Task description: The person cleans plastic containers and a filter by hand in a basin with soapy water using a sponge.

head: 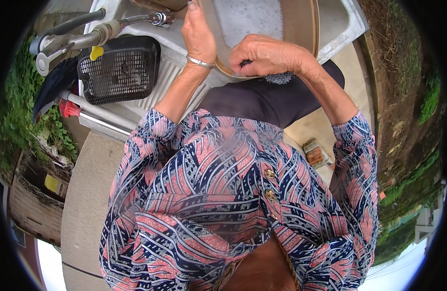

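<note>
My right hand [263,56] is closed on a grey metal scouring pad [279,78], pressed at the near rim of a large tan basin [301,25]. Cloudy water with small bubbles [249,20] lies in the basin. My left hand [199,34], with a silver bangle at the wrist, rests along the basin's left side, its fingers together; how firmly it holds the rim I cannot tell. Part of the pad shows below my right hand, outside the rim.
The basin stands in a white sink [341,34] with a ribbed drainboard [163,78]. On the left are a black plastic basket [118,71], a metal faucet [76,40] with a flexible hose, and a metal rail [107,120]. Bricks [314,154] lie on the ground at right.
</note>
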Motion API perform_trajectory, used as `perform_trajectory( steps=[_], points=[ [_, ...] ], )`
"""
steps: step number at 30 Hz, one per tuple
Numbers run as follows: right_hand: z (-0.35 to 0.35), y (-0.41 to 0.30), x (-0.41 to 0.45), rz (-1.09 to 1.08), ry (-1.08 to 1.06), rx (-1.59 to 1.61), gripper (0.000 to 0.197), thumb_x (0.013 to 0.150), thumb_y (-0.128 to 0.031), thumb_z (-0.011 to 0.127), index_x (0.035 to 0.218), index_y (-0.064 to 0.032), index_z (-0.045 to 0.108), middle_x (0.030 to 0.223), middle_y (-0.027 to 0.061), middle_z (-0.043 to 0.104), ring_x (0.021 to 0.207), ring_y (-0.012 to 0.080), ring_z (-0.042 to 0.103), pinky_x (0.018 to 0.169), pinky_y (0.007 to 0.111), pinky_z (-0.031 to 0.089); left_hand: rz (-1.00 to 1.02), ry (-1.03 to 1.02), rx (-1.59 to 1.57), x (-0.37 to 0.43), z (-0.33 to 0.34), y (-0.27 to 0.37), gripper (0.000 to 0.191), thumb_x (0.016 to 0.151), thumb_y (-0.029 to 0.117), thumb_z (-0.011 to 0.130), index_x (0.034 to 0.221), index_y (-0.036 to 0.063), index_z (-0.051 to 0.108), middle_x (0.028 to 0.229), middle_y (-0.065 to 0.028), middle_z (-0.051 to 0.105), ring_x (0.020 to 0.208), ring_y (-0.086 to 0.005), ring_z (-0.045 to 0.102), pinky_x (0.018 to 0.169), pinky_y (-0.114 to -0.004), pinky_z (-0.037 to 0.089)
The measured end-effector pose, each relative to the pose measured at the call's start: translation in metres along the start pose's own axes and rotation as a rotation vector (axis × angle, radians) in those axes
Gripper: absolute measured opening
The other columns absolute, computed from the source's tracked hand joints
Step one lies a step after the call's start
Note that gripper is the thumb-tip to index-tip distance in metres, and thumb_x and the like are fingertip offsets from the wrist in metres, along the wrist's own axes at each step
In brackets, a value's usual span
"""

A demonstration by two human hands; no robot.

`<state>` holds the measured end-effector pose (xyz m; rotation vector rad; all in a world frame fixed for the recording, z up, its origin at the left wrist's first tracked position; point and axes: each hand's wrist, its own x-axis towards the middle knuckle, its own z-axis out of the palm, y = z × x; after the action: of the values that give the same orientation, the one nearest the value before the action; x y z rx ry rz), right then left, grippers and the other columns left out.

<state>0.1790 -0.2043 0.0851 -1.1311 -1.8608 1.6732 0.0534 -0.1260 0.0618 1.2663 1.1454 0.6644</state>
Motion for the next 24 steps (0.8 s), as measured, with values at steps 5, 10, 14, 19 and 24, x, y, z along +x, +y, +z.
perform_trajectory(
  steps=[5,10,14,19,24],
  points=[
    [0.036,-0.025,0.041,0.004,0.301,0.113,0.008,0.063,-0.007,0.055,0.063,-0.0008,0.05,0.053,0.0096,0.049,0.051,0.0216,0.047,0.05,0.033,0.037,0.113,0.052,0.002,-0.012,-0.039,0.007,0.047,0.093,0.034,0.027,0.111,-0.0033,0.048,0.102,-0.0083,0.053,0.092,-0.0144,0.047,0.081,-0.025,0.037],
    [0.039,-0.013,0.043,-0.152,0.34,0.205,0.01,0.061,-0.007,0.056,0.062,0.0004,0.049,0.052,0.0079,0.047,0.05,0.0197,0.045,0.049,0.031,0.036,0.041,0.031,-0.113,-0.006,-0.044,0.006,0.047,0.093,0.034,0.027,0.113,-0.0038,0.047,0.106,-0.0092,0.052,0.095,-0.0152,0.047,0.084,-0.026,0.036],
    [0.006,-0.019,0.021,0.071,-0.076,-0.078,0.01,0.06,-0.003,0.056,0.061,0.0024,0.048,0.056,0.0087,0.045,0.052,0.0215,0.044,0.051,0.031,0.036,0.025,-0.047,-0.071,0.002,-0.051,-0.003,0.046,0.094,0.032,0.026,0.112,-0.0048,0.047,0.104,-0.01,0.053,0.094,-0.0167,0.047,0.083,-0.027,0.036],
    [0.002,-0.02,0.011,0.109,-0.074,-0.156,0.012,0.056,-0.003,0.056,0.057,0.0012,0.045,0.05,0.0102,0.042,0.049,0.0247,0.042,0.049,0.033,0.035,0.095,-0.008,0.044,0.0,-0.043,0.001,0.046,0.094,0.03,0.025,0.112,-0.0059,0.047,0.104,-0.0116,0.053,0.095,-0.0174,0.047,0.084,-0.028,0.036],
    [0.016,-0.033,0.033,0.077,0.019,-0.204,0.008,0.054,0.001,0.053,0.055,-0.0006,0.045,0.051,0.0123,0.045,0.048,0.0275,0.043,0.046,0.036,0.033,0.099,0.049,0.153,-0.003,-0.039,-0.002,0.046,0.094,0.029,0.025,0.115,-0.0069,0.044,0.11,-0.0132,0.051,0.1,-0.0181,0.046,0.087,-0.028,0.035]
  ],
)
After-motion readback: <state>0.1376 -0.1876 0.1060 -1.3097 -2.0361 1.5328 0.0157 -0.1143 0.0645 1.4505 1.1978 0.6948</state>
